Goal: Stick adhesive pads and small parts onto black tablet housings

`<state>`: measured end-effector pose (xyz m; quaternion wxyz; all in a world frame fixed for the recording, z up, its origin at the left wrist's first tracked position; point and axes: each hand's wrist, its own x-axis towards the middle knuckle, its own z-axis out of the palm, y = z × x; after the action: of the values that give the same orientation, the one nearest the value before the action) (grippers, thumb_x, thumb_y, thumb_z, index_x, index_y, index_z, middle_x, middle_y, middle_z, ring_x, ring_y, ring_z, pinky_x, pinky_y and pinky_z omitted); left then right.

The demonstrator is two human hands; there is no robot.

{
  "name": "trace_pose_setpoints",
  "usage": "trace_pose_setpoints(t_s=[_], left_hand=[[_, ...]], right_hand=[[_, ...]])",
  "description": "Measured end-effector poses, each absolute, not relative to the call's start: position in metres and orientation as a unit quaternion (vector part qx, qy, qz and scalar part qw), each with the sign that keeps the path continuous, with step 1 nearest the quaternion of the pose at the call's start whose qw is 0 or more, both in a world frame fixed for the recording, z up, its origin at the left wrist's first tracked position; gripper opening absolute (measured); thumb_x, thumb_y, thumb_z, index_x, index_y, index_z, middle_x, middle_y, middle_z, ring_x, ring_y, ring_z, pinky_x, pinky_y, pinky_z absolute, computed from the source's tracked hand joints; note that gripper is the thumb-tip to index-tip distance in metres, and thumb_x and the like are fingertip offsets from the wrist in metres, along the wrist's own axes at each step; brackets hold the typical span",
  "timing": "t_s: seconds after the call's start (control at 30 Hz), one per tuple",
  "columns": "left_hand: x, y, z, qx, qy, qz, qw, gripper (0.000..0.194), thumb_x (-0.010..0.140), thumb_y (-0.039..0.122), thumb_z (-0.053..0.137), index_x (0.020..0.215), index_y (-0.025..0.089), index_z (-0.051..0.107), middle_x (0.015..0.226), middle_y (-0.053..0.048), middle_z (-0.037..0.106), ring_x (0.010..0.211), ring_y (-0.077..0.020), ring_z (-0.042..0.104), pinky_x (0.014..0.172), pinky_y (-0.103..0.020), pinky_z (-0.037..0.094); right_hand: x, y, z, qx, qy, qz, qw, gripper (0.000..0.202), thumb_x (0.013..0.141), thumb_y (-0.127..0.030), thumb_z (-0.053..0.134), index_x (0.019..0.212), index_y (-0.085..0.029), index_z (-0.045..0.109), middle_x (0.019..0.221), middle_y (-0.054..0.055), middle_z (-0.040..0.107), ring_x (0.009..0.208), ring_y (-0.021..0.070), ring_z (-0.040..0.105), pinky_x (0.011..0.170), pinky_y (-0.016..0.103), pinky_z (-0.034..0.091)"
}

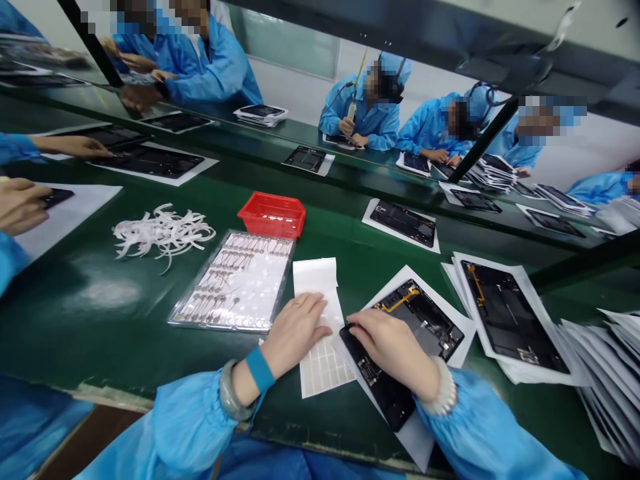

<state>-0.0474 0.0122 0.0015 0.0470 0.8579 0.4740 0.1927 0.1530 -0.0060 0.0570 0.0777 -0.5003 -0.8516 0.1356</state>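
My left hand [295, 332] lies with its fingers spread on a white sticker sheet [325, 367] with rows of pale rectangles, and no object shows in it. My right hand [393, 343] is bent over the upper left corner of a black device housing [383, 387]; its fingers are pressed together, and whatever they hold is hidden. That housing lies tilted on white paper, with an orange flex cable [400, 300] near its upper edge. Left of the sheet is a clear tray [260, 293] bearing rows of small round parts with thin wires.
Behind the tray stands a red bin [273, 215] with small white pieces. Curled white strips [163, 233] lie at left. Housings on papers [515, 317] and a paper stack [600, 380] are at right. A co-worker's hand [23, 205] reaches in at far left; people in blue work opposite.
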Motion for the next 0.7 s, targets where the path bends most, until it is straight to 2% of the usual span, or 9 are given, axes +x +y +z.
trace_pose_setpoints(t_s=[0.07, 0.2, 0.33, 0.43, 0.5, 0.57, 0.63, 0.7], left_hand=[[-0.048, 0.013, 0.001, 0.862, 0.467, 0.194, 0.037, 0.029, 0.084, 0.029, 0.066, 0.108, 0.017, 0.057, 0.115, -0.007, 0.062, 0.107, -0.0236, 0.055, 0.085, -0.035, 0.042], [-0.046, 0.018, -0.002, 0.864, 0.462, 0.200, 0.020, 0.004, 0.088, 0.021, 0.060, 0.087, 0.018, 0.062, 0.085, -0.002, 0.064, 0.085, -0.0198, 0.058, 0.074, -0.033, 0.040], [-0.047, 0.022, -0.005, 0.866, 0.452, 0.212, -0.010, 0.017, 0.092, 0.021, 0.053, 0.077, 0.017, 0.061, 0.076, -0.002, 0.061, 0.077, -0.0202, 0.056, 0.072, -0.035, 0.037], [-0.049, 0.021, -0.002, 0.865, 0.447, 0.228, -0.029, 0.020, 0.094, 0.019, 0.047, 0.080, 0.016, 0.060, 0.078, -0.004, 0.062, 0.078, -0.0207, 0.056, 0.074, -0.036, 0.037], [-0.051, 0.020, 0.002, 0.861, 0.445, 0.243, -0.032, 0.019, 0.095, 0.018, 0.045, 0.083, 0.017, 0.060, 0.082, -0.003, 0.062, 0.080, -0.0203, 0.056, 0.076, -0.036, 0.038], [-0.053, 0.019, 0.007, 0.854, 0.449, 0.261, -0.033, 0.018, 0.095, 0.019, 0.044, 0.088, 0.018, 0.060, 0.088, -0.003, 0.063, 0.086, -0.0205, 0.056, 0.079, -0.036, 0.039], [-0.054, 0.017, 0.011, 0.836, 0.468, 0.283, -0.043, 0.015, 0.094, 0.023, 0.046, 0.097, 0.018, 0.060, 0.100, -0.007, 0.061, 0.099, -0.0246, 0.054, 0.084, -0.038, 0.040], [-0.054, 0.015, 0.012, 0.803, 0.508, 0.309, -0.050, 0.026, 0.092, 0.031, 0.051, 0.112, 0.016, 0.056, 0.112, -0.014, 0.056, 0.109, -0.0311, 0.049, 0.088, -0.044, 0.041]], right_hand=[[0.144, 0.008, 0.049, -0.497, -0.857, 0.122, 0.064, 0.021, 0.092, -0.021, 0.048, 0.104, -0.021, 0.065, 0.097, 0.005, 0.069, 0.093, 0.0200, 0.064, 0.082, 0.031, 0.050], [0.134, 0.019, 0.040, -0.490, -0.860, 0.123, 0.066, 0.019, 0.093, -0.020, 0.047, 0.100, -0.022, 0.064, 0.094, 0.003, 0.068, 0.092, 0.0184, 0.063, 0.079, 0.028, 0.048], [0.129, 0.019, 0.038, -0.484, -0.866, 0.115, 0.059, 0.017, 0.091, -0.016, 0.048, 0.098, -0.021, 0.063, 0.092, 0.004, 0.065, 0.090, 0.0194, 0.062, 0.075, 0.028, 0.047], [0.128, 0.021, 0.034, -0.513, -0.839, 0.143, 0.112, 0.024, 0.088, -0.020, 0.052, 0.112, -0.020, 0.056, 0.103, 0.007, 0.062, 0.087, 0.0197, 0.062, 0.073, 0.030, 0.046], [0.129, 0.025, 0.026, -0.531, -0.797, 0.228, 0.176, 0.033, 0.087, -0.020, 0.052, 0.120, -0.020, 0.049, 0.101, 0.006, 0.062, 0.082, 0.0179, 0.061, 0.072, 0.030, 0.046], [0.129, 0.031, 0.017, -0.524, -0.743, 0.342, 0.237, 0.030, 0.085, -0.019, 0.050, 0.116, -0.020, 0.049, 0.085, 0.001, 0.060, 0.074, 0.0152, 0.059, 0.068, 0.028, 0.045], [0.130, 0.038, 0.009, -0.510, -0.689, 0.423, 0.294, 0.023, 0.083, -0.018, 0.049, 0.105, -0.020, 0.052, 0.073, -0.003, 0.053, 0.067, 0.0132, 0.054, 0.064, 0.026, 0.043], [0.130, 0.042, 0.003, -0.509, -0.648, 0.452, 0.341, 0.019, 0.081, -0.020, 0.049, 0.099, -0.020, 0.053, 0.071, -0.004, 0.046, 0.064, 0.0120, 0.049, 0.062, 0.025, 0.041]])
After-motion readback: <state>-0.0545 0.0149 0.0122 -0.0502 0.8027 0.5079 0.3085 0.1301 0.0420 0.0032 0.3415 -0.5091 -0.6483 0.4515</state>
